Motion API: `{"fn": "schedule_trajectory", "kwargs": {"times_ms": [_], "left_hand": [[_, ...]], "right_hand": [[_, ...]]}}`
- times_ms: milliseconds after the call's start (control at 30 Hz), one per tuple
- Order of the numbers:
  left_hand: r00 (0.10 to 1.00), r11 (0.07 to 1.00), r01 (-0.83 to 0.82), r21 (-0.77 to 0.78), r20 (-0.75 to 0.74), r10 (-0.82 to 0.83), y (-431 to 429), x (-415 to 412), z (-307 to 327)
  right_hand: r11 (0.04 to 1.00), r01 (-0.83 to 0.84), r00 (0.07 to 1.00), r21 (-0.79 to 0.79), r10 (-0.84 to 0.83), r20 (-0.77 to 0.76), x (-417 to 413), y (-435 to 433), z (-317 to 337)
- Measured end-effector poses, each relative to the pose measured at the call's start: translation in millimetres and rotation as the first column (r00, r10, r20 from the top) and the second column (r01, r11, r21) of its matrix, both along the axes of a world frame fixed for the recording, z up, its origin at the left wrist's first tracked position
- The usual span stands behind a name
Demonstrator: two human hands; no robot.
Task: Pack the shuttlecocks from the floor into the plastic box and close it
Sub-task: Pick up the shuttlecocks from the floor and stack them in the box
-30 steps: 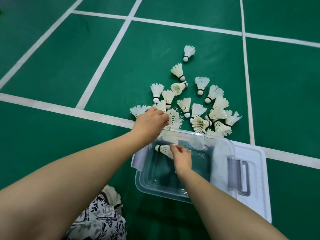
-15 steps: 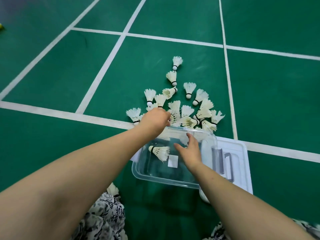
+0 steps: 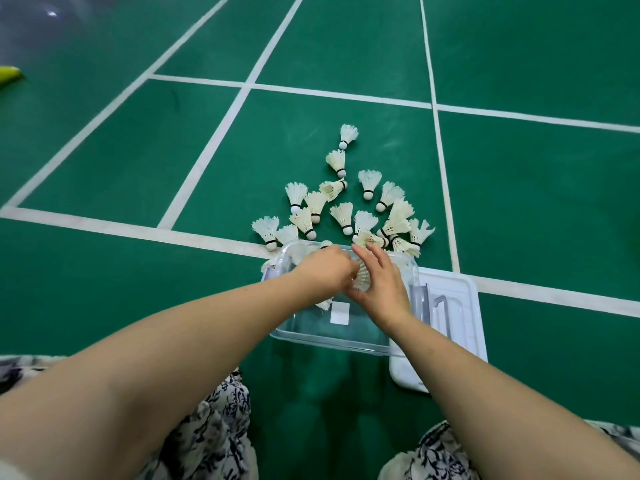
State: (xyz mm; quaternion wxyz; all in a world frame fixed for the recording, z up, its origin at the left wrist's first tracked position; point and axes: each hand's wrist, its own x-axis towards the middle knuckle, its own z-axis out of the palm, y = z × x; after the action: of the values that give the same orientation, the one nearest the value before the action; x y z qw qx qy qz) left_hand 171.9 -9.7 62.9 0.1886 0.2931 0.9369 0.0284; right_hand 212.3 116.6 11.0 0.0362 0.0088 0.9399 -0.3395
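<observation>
A clear plastic box (image 3: 329,342) stands open on the green floor in front of me. Its white lid (image 3: 459,306) lies flat against its right side. Several white feather shuttlecocks (image 3: 343,216) lie scattered just beyond the box. My left hand (image 3: 323,271) hovers over the box's far half with curled fingers pinching one shuttlecock (image 3: 362,280). My right hand (image 3: 382,285) meets it there, thumb under the feather skirt and fingers spread above it. The feathers of another shuttlecock (image 3: 325,304) show inside the box below my left hand.
White court lines (image 3: 214,157) cross the green floor. A yellow-green object (image 3: 8,76) lies at the far left edge. My knees in black-and-white patterned cloth (image 3: 221,427) are at the bottom, close to the box's near rim.
My left hand has come back from the pile over the box with a shuttlecock. My right hand, open inside the box before, has risen to meet it. One shuttlecock stays in the box.
</observation>
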Motion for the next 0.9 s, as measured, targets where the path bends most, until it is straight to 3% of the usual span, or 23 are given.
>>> {"fn": "schedule_trajectory", "kwargs": {"times_ms": [267,367,667,900], "left_hand": [[0.987,0.983,-0.108,0.150,0.131,0.089,-9,10,-25],[0.984,0.970,-0.133,0.205,0.141,0.105,-12,11,-28],[0.931,0.940,-0.306,0.148,0.251,0.264,-35,1,-51],[0.943,0.950,-0.296,0.099,0.189,0.274,-43,-4,-70]], "right_hand": [[0.999,0.043,0.997,0.003,-0.043,0.061,7,1,-16],[0.989,0.144,0.982,-0.030,-0.139,0.130,8,4,-24],[0.913,0.391,0.838,-0.116,-0.301,0.456,-4,13,-55],[0.917,0.369,0.814,-0.149,-0.242,0.527,-27,-16,-73]]}}
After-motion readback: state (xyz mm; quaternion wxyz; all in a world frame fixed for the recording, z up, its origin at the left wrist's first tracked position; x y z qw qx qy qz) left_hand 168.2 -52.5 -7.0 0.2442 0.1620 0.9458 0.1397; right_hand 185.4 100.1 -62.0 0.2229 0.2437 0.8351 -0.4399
